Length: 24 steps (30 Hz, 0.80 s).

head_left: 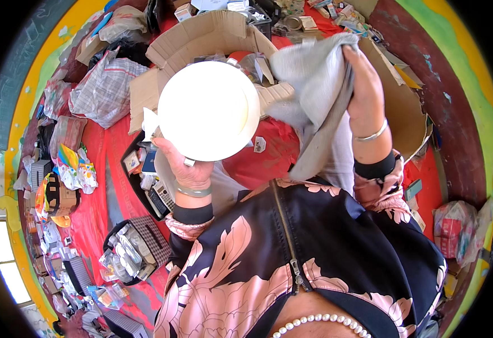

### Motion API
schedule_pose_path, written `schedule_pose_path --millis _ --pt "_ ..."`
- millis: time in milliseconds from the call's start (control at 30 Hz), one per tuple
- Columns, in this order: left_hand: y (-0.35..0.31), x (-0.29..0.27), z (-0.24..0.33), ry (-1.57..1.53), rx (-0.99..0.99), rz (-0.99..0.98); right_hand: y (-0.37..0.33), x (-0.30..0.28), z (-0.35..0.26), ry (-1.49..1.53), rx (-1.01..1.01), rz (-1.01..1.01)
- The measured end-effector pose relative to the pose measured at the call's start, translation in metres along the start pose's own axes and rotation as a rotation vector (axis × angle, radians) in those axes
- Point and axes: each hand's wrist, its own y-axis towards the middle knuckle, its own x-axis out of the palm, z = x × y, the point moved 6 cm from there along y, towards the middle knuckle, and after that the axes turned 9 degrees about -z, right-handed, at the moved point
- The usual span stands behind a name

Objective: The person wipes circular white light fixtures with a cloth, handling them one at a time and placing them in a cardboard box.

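Observation:
My left hand (189, 172) is closed on the lower rim of a round white downlight (207, 110), with small metal clips at its edge. Its face is so bright that no detail shows, and I cannot tell whether it is lit. Raised at the right, my right hand (366, 93) grips a grey ribbed cloth (317, 84), which hangs in loose folds and is partly smeared by motion. The cloth is apart from the light. Behind both stands an open cardboard box (195, 39) with mixed items in it, partly hidden by the light.
Red sheeting (88, 225) covers the floor. A black tray (136, 174) of small devices and a checked fabric bin (150, 242) stand at the left. Farther left lies a plaid bag (105, 90). A larger cardboard piece (398, 107) rises at the right, near a plastic-wrapped bundle (454, 231).

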Motion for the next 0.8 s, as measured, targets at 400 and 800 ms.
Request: schedule_pose_path --millis 400,800 --pt "-0.002 0.033 -0.016 -0.180 -0.126 -0.137 -0.064 0.122 0.066 -1.422 -0.547 -0.806" --pt "-0.008 0.026 -0.039 -0.114 -0.226 -0.086 -0.032 0.135 0.075 -1.341 -0.614 -0.641"
